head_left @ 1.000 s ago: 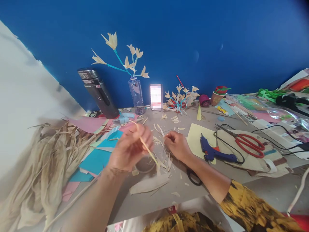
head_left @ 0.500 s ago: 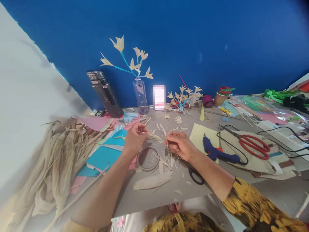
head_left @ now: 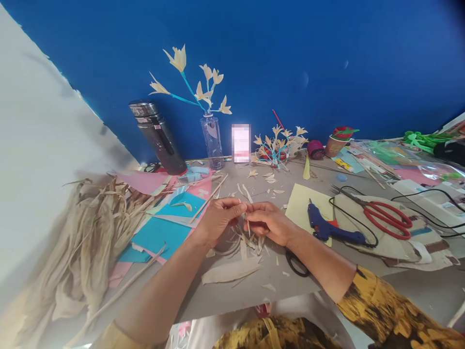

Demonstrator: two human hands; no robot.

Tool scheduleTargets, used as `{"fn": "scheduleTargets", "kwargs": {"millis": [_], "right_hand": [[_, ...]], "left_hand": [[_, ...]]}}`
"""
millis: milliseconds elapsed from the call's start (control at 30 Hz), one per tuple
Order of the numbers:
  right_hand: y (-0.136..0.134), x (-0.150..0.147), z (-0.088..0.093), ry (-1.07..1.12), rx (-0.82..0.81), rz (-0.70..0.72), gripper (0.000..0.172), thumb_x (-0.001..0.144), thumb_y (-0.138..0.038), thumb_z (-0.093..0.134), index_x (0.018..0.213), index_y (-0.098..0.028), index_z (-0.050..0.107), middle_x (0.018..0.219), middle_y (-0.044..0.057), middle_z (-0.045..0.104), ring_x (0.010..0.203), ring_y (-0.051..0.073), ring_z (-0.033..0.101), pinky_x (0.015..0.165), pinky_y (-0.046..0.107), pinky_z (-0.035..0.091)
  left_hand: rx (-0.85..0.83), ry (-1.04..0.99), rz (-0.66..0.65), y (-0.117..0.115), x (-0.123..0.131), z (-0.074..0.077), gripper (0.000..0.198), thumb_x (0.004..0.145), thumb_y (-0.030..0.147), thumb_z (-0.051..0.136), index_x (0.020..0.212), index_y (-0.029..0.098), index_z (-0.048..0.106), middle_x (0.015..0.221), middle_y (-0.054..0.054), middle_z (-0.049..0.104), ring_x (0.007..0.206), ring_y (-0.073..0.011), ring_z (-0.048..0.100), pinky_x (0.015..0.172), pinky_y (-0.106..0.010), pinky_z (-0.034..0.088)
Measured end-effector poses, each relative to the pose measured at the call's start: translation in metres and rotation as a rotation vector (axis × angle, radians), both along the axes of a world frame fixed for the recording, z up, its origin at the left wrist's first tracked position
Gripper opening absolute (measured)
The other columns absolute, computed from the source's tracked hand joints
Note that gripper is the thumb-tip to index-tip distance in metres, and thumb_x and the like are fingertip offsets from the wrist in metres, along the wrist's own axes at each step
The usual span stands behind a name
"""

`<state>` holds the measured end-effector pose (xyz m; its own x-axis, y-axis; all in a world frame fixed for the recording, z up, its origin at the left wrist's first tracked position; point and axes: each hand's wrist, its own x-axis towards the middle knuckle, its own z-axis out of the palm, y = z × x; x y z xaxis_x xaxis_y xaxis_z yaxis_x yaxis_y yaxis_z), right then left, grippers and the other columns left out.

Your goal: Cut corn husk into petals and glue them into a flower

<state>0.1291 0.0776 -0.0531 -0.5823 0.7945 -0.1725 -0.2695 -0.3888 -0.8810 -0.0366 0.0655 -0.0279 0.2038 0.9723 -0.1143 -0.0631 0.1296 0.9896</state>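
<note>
My left hand [head_left: 221, 218] and my right hand [head_left: 269, 220] meet over the middle of the table, fingertips touching. A thin pale husk strip [head_left: 249, 227] hangs from the pinched fingers of my right hand. My left thumb and forefinger are pressed together at the same spot; what they hold is too small to name. Beneath the hands lie pale scraps and a tape ring [head_left: 228, 249], partly hidden. A broad husk piece [head_left: 230, 270] lies nearer the front edge. Black scissor handles [head_left: 298, 263] show beside my right wrist.
Dried husks [head_left: 87, 242] and blue paper [head_left: 160, 237] lie left. A dark flask [head_left: 160, 140] and a bottle of husk flowers [head_left: 211, 143] stand behind. At right are a blue glue gun [head_left: 332, 230], red-handled scissors [head_left: 388, 218] and a paper cup [head_left: 336, 145].
My left hand has moved right and slightly down to meet my right hand, covering part of the tape ring. My right hand stays nearly in place. The view has shifted slightly.
</note>
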Motion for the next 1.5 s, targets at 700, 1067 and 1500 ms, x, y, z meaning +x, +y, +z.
{"fn": "scheduleTargets", "kwargs": {"millis": [700,1067,1500], "right_hand": [[-0.004,0.004,0.003,-0.295,0.245,-0.094,0.037,0.059,-0.042,0.088,0.061,-0.016,0.062,0.057,0.001,0.067,0.047,0.007,0.042,0.047,0.022,0.030],[0.000,0.003,-0.002,-0.419,0.483,-0.405,0.019,0.075,-0.037,0.071,0.076,-0.018,0.069,0.063,-0.002,0.058,0.057,0.011,0.046,0.053,0.024,0.036],[0.008,0.006,-0.009,-0.255,0.216,-0.474,0.034,0.073,-0.048,0.075,0.068,-0.016,0.067,0.060,0.000,0.059,0.045,0.006,0.029,0.043,0.023,0.017]], "left_hand": [[-0.162,-0.263,0.077,0.001,0.000,-0.002,0.033,0.055,0.034,0.092,0.056,0.014,0.065,0.049,0.003,0.050,0.048,-0.0081,0.046,0.049,-0.022,0.041],[-0.183,-0.391,0.246,0.005,-0.003,-0.002,0.033,0.056,0.026,0.092,0.080,0.010,0.076,0.054,0.005,0.050,0.049,-0.0049,0.042,0.045,-0.018,0.034],[-0.077,-0.573,0.357,0.009,-0.005,-0.006,0.030,0.061,0.023,0.089,0.083,0.014,0.072,0.074,0.000,0.064,0.051,-0.0046,0.049,0.045,-0.019,0.039]]}}
